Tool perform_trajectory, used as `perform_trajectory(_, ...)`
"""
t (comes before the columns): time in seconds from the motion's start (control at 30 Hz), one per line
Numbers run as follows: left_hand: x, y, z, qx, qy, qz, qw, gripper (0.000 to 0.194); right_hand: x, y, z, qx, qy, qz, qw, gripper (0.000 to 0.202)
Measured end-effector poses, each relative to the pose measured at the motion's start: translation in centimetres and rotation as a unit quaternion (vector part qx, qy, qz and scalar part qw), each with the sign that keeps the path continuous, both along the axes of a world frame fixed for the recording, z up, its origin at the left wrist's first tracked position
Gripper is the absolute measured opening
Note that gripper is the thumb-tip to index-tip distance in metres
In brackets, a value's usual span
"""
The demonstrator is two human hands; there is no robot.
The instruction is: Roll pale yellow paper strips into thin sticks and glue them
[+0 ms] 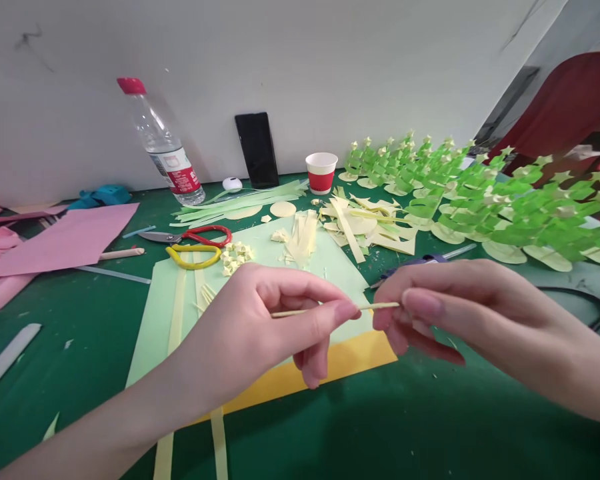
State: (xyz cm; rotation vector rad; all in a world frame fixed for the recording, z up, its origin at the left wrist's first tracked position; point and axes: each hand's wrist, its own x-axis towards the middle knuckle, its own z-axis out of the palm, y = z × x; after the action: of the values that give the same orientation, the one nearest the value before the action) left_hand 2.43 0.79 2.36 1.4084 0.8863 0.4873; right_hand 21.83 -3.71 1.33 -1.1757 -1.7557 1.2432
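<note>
Green tabletop (360, 433) bore one red-labelled bottle (175, 163) at eleven o'clock; my left hand (275, 323) and right hand (470, 307) pinched one paper strip (380, 306).

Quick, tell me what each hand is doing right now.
Left hand: closed, pinching a thin pale strip between thumb and fingers.
Right hand: closed at the fingertips, holding the strip's end.
</note>
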Motion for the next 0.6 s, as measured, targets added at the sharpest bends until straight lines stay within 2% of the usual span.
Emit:
perform_trajectory(0.1, 0.1, -0.4, -0.1, 0.024, 0.018, -0.003, 1.000, 0.017, -0.3, -0.2, -0.3, 0.050, -0.023, -0.015, 0.998, 0.023)
perform_trajectory(0.2, 0.0, -0.8, -0.1, 0.037, 0.036, -0.006, 0.999, 0.017, -0.5, -0.3, -0.3, 0.084, -0.038, -0.028, 0.995, 0.022)
perform_trajectory(0.4, 0.1, -1.1, 0.0, 0.056, 0.060, -0.003, 0.997, 0.017, -0.7, -0.3, 0.3, 0.057, -0.094, -0.023, 0.994, 0.021)
perform_trajectory(0.6, 0.2, -1.0, 0.0, 0.097, 0.064, 0.010, 0.993, 0.020, -0.7, -0.4, 0.2, 0.044, -0.082, -0.010, 0.996, 0.028)
